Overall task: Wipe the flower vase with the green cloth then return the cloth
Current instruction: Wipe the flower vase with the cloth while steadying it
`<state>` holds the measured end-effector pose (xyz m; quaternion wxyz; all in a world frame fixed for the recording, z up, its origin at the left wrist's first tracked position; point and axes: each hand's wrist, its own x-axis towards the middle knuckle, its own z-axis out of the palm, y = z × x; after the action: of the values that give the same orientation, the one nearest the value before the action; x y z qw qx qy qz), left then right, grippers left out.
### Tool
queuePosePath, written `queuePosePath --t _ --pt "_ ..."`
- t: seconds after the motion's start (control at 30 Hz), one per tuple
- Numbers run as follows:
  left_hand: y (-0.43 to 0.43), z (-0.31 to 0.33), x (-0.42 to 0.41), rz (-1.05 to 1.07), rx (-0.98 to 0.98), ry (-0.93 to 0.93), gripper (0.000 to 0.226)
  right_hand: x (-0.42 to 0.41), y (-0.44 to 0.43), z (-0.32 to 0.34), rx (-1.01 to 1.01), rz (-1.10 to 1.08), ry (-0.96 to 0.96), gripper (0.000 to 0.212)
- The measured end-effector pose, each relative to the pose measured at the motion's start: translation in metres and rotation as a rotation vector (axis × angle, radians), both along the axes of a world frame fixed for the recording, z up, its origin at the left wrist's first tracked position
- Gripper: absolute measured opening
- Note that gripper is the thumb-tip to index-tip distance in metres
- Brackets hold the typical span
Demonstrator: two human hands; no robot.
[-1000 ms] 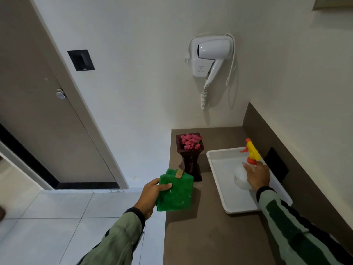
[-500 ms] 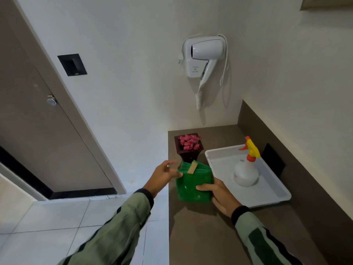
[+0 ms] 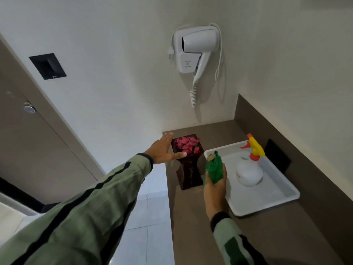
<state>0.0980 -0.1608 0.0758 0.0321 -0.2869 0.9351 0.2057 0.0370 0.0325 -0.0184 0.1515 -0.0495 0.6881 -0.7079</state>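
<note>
Holding the green cloth [image 3: 214, 170] bunched in a closed grip, the right hand [image 3: 214, 185] stays above the brown tabletop [image 3: 200, 226], just beside the near left corner of the white tray [image 3: 267, 203]. The flower vase [image 3: 188, 169], dark and with pink flowers [image 3: 186, 145] inside, stands upright on the tabletop directly left of this grip, very close but not touching it. The left hand [image 3: 162, 151] is spread wide and flat, holding nothing; its thumb lies at the upper rim of the vase, on the side away from the cloth. On the right of the grip, inside the tray, stands a white spray bottle [image 3: 249, 172] with a yellow and orange head.
</note>
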Motion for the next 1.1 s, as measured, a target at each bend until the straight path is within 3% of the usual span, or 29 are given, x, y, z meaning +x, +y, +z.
queuePosePath --t 0.07,0.2,0.5,0.67,0.9,1.0,1.1 --pt "-0.004 -0.002 -0.005 -0.044 0.019 -0.014 0.11 0.016 -0.02 0.003 0.009 -0.059 0.055 0.071" --pt "-0.011 -0.003 -0.01 -0.107 -0.001 -0.022 0.109 0.039 -0.063 0.005 -0.11 -0.069 -0.023 0.077" --pt "-0.013 -0.001 -0.013 -0.15 0.027 -0.032 0.097 0.063 -0.095 -0.008 -0.054 -0.073 -0.071 0.079" --pt "-0.013 0.003 -0.013 -0.162 0.025 -0.05 0.094 0.073 -0.089 -0.007 -0.095 0.013 -0.151 0.074" --pt "-0.015 -0.004 -0.011 -0.18 -0.118 -0.121 0.11 0.069 -0.052 -0.016 -0.094 0.21 -0.184 0.06" --pt "-0.016 -0.009 -0.007 -0.194 -0.184 -0.13 0.112 0.06 -0.029 -0.015 -0.059 0.013 -0.143 0.063" --pt "-0.017 -0.013 -0.006 -0.218 -0.25 -0.133 0.124 0.036 -0.019 -0.011 0.154 -0.156 -0.019 0.074"
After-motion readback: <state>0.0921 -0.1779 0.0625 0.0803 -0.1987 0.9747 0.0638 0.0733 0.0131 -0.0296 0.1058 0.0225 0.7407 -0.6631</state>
